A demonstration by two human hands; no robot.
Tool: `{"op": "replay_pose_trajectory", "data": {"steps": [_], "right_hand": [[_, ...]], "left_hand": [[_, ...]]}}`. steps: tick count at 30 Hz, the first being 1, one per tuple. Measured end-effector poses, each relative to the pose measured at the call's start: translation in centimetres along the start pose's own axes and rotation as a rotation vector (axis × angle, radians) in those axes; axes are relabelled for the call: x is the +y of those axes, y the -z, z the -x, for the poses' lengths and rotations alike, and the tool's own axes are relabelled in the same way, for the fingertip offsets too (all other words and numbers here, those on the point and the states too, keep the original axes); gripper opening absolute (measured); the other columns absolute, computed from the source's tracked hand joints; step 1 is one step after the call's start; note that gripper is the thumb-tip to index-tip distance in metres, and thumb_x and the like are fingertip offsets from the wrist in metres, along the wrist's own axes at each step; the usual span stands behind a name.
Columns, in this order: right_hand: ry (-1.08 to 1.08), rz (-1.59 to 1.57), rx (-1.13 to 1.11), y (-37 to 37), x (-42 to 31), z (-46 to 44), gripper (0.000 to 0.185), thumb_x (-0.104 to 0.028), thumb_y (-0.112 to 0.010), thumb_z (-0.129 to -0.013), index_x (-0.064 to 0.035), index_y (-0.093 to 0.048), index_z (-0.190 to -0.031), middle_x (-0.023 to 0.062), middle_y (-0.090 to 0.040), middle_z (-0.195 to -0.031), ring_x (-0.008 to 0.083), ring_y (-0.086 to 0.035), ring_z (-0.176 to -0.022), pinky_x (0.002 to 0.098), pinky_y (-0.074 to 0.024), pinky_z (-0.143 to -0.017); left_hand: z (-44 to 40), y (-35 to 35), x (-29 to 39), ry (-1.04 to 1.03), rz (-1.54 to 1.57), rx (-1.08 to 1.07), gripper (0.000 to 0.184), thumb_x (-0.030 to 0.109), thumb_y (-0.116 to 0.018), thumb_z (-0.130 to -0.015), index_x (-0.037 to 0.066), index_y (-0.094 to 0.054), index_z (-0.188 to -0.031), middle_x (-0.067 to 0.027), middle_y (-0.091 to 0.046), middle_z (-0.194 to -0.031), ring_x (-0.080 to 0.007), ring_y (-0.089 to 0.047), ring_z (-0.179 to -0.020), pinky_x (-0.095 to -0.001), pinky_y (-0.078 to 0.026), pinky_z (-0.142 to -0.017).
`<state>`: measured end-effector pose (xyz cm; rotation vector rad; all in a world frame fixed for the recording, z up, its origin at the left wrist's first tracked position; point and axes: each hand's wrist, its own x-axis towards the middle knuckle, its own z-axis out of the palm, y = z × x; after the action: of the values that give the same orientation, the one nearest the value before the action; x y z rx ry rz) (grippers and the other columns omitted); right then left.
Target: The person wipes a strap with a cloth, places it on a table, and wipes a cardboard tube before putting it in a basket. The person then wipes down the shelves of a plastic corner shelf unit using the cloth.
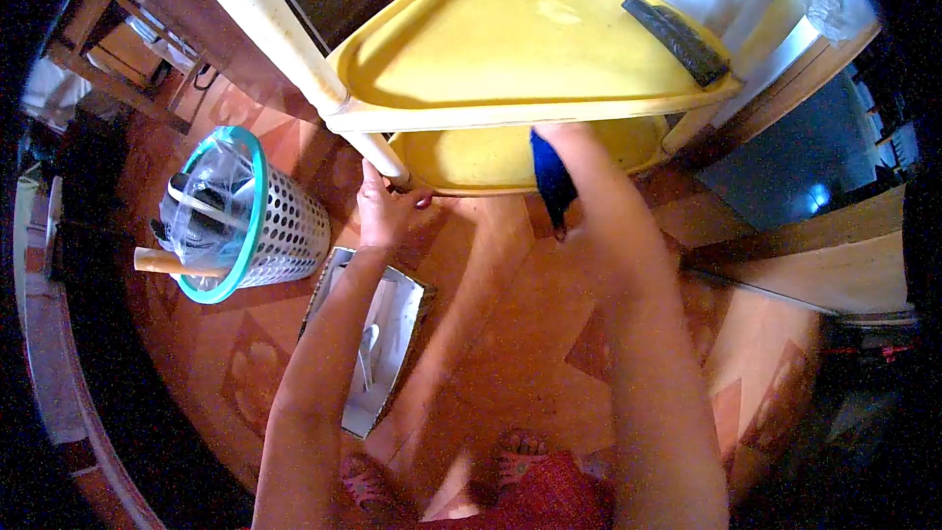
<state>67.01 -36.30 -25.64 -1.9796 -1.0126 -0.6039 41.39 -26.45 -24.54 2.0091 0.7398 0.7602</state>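
Observation:
A yellow plastic rack has an upper shelf [461,49] and a lower shelf [471,159], joined by pale posts. My left hand [385,211] is at the front left corner of the lower shelf, its fingers closed round the edge beside the post. My right hand [564,142] reaches to the lower shelf under the upper rim, partly hidden and blurred, with a dark blue cloth [552,177] hanging from it. On the upper shelf's right side lies a dark, long object [677,39].
A white perforated basket with a teal rim [257,186], lined with a plastic bag, stands at left. Near my left forearm, an open box [397,334] on the tiled floor holds white utensils. My feet are at the bottom. A wooden-edged panel [814,245] is at right.

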Motion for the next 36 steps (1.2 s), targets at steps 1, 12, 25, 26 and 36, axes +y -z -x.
{"op": "replay_pose_trajectory", "data": {"steps": [1,12,25,26,36], "right_hand": [[-0.042,0.046,-0.014,1.3,0.5,-0.3,0.046,-0.038,-0.041,-0.086,-0.0077,-0.047,-0.12,0.016,-0.046,-0.123,0.0325,-0.046,-0.111,0.0395,-0.0355,-0.095],[-0.332,0.608,-0.568,9.9,5.3,2.5,0.04,-0.036,-0.05,-0.079,-0.0039,-0.058,-0.1,0.0186,-0.061,-0.096,0.0339,-0.061,-0.084,0.0402,-0.0493,-0.077],[-0.328,0.086,-0.743,10.6,2.5,2.4,0.051,-0.019,-0.065,-0.061,-0.0049,-0.049,-0.107,0.021,-0.059,-0.09,0.0368,-0.058,-0.084,0.0412,-0.0471,-0.076],[-0.365,-0.122,-0.747,10.9,2.6,2.3,0.05,-0.018,-0.064,-0.061,-0.0055,-0.049,-0.107,0.0208,-0.059,-0.092,0.0367,-0.057,-0.086,0.0407,-0.0467,-0.077],[-0.276,0.232,-0.626,9.1,-0.6,5.7,0.047,-0.019,-0.07,-0.065,-0.0089,-0.044,-0.103,0.0181,-0.059,-0.076,0.0354,-0.059,-0.072,0.0447,-0.0468,-0.065]], "left_hand": [[0.0,0.1,0.1,0.008,-0.005,-0.004,0.065,0.003,-0.076,-0.056,0.001,-0.035,-0.107,-0.0149,-0.063,-0.084,-0.0229,-0.063,-0.074,-0.0318,-0.052,-0.064],[-0.4,-0.1,0.2,-0.015,-0.148,0.012,0.068,0.01,-0.079,-0.054,0.0,-0.036,-0.105,-0.0133,-0.063,-0.082,-0.0235,-0.063,-0.074,-0.0328,-0.05,-0.066],[-1.3,-0.6,-1.1,0.017,-0.103,0.025,0.067,0.008,-0.079,-0.056,-0.002,-0.037,-0.107,-0.0161,-0.063,-0.089,-0.0265,-0.063,-0.083,-0.0333,-0.05,-0.071],[-1.2,-0.5,-0.9,0.019,-0.115,0.032,0.067,0.009,-0.079,-0.057,-0.002,-0.037,-0.107,-0.0165,-0.063,-0.09,-0.027,-0.062,-0.085,-0.0336,-0.05,-0.071],[-1.0,-0.4,-0.2,-0.031,-0.069,0.018,0.068,0.012,-0.08,-0.056,-0.001,-0.037,-0.107,-0.0163,-0.062,-0.092,-0.0242,-0.063,-0.083,-0.0325,-0.05,-0.07]]}}
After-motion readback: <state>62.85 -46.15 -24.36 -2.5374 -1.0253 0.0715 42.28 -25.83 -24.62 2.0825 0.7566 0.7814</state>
